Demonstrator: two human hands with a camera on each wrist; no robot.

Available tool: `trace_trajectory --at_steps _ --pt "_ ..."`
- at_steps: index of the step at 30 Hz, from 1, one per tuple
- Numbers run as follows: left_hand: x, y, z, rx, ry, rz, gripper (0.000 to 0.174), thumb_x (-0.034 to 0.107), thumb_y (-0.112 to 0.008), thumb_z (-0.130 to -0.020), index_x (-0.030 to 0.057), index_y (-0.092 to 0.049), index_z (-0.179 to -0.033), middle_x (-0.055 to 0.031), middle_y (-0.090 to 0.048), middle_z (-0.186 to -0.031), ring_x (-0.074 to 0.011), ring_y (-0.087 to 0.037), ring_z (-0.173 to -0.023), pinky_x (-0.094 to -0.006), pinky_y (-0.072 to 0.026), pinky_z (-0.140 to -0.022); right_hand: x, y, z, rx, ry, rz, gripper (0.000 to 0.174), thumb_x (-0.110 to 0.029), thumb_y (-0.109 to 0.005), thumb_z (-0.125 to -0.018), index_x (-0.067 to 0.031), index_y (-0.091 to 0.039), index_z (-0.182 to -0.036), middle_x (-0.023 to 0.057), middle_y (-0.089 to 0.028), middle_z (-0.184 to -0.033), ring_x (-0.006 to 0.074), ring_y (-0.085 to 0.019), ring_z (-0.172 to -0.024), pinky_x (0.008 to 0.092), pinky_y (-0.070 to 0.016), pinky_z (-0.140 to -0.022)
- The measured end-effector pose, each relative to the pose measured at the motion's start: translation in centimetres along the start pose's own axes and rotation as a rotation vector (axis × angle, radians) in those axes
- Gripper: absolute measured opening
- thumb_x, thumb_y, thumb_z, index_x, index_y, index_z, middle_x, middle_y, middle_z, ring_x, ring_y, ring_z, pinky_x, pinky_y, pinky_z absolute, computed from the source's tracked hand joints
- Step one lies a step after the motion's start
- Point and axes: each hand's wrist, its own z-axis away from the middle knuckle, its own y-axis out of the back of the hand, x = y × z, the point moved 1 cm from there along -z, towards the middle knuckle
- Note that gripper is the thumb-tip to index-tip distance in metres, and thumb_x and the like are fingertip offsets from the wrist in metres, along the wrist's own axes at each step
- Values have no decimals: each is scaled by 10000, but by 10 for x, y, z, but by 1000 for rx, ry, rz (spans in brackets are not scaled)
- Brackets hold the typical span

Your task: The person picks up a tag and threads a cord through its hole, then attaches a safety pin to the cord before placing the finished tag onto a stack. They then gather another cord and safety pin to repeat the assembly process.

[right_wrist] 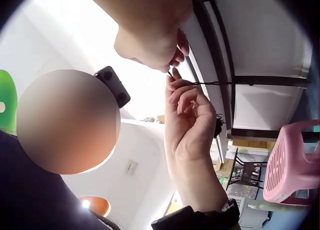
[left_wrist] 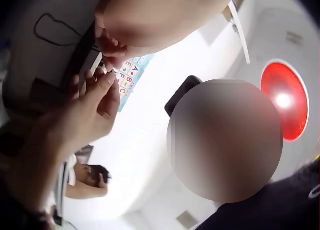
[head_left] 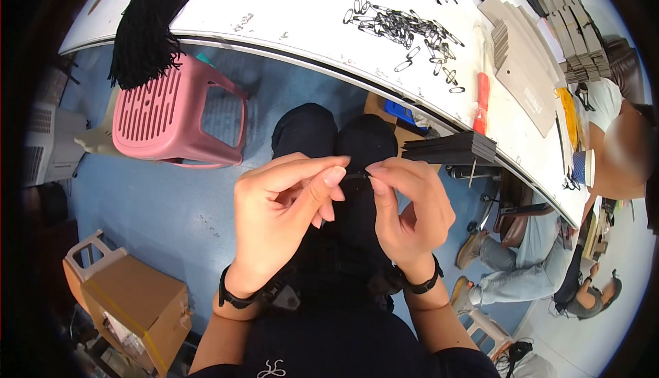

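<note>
Both hands are raised over the dark-trousered knees, fingertips facing each other with a small gap. The left hand (head_left: 278, 203) pinches a thin black cord (right_wrist: 207, 83) between thumb and index finger, and the cord trails away from its fingers in the right wrist view. Opposite, the right hand (head_left: 415, 206) pinches a small dark piece by its thumb and index fingertips; it looks like part of the same cord. On the white table ahead lies a spread of black safety pins (head_left: 412, 28). A thick bundle of black cords (head_left: 144, 35) hangs over the table's edge at left.
A pink stool (head_left: 151, 110) stands at left under the white table (head_left: 288, 14). Grey cards (head_left: 522, 69) and a red-handled tool (head_left: 482, 100) lie at the table's right. Black cards (head_left: 449, 148) stick out below its edge. A cardboard box (head_left: 134, 292) sits lower left; another person sits at right.
</note>
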Motion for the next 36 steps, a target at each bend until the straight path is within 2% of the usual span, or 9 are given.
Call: trace_trajectory --at_steps 3,7,11,13,15,18,24,28,36 --pt "-8 10 3 18 40 -113 89 51 -652 -847 -32 -673 -867 -60 -612 -681 -56 -558 -546 -182 -424 -464 3 -8 12 -23 -198 -45 173 79 -675 -731 -4 -604 -866 103 -636 -816 194 -602 -625 252 -459 -507" --pt "-20 23 6 -169 153 -166 77 47 -651 -848 -30 -651 -859 -39 -605 -667 -49 -544 -557 -181 -420 -484 10 -20 21 -4 -378 -121 165 80 -663 -738 -8 -604 -864 102 -631 -828 204 -592 -612 255 -459 -509" --pt "-36 28 5 -99 218 199 121 97 -637 -868 -22 -656 -874 -11 -585 -653 -34 -474 -520 -169 -335 -455 13 -33 34 -102 -221 30 138 64 -633 -735 -7 -605 -850 104 -615 -872 204 -592 -635 257 -483 -531" --pt "-44 29 2 -47 239 361 139 118 -630 -875 -18 -658 -881 2 -572 -642 -25 -439 -499 -168 -299 -441 8 -35 39 -143 32 214 154 43 -632 -706 1 -617 -853 98 -609 -916 192 -604 -683 260 -495 -536" --pt "-53 30 -2 43 402 598 173 148 -617 -885 -18 -663 -900 29 -532 -609 -11 -375 -469 -176 -247 -426 5 -34 46 -157 104 238 175 21 -635 -684 6 -623 -858 91 -604 -961 173 -605 -704 252 -502 -535" --pt "-65 27 -3 40 465 568 168 142 -604 -893 -15 -665 -884 48 -485 -568 -5 -338 -450 -174 -240 -420 3 -29 47 -185 244 300 191 4 -654 -666 2 -622 -854 92 -605 -982 149 -597 -707 232 -504 -538" --pt "-79 19 5 -85 409 440 164 125 -631 -874 -30 -677 -904 75 -441 -583 -3 -309 -503 -190 -220 -446 3 -18 38 -350 263 264 199 -12 -655 -668 -4 -628 -865 83 -622 -992 156 -602 -751 238 -510 -565" --pt "-69 21 6 -168 313 243 129 105 -631 -868 -3 -684 -913 66 -492 -626 -4 -355 -566 -200 -259 -501 12 -15 38 -254 123 110 210 -1 -673 -676 -13 -642 -884 87 -657 -965 196 -610 -736 273 -522 -586" --pt "-65 24 4 -241 270 289 131 87 -628 -861 -16 -679 -923 30 -598 -749 -11 -471 -675 -182 -352 -585 12 -11 32 -249 44 -47 235 38 -707 -663 -10 -622 -877 93 -659 -901 222 -618 -704 294 -522 -585"
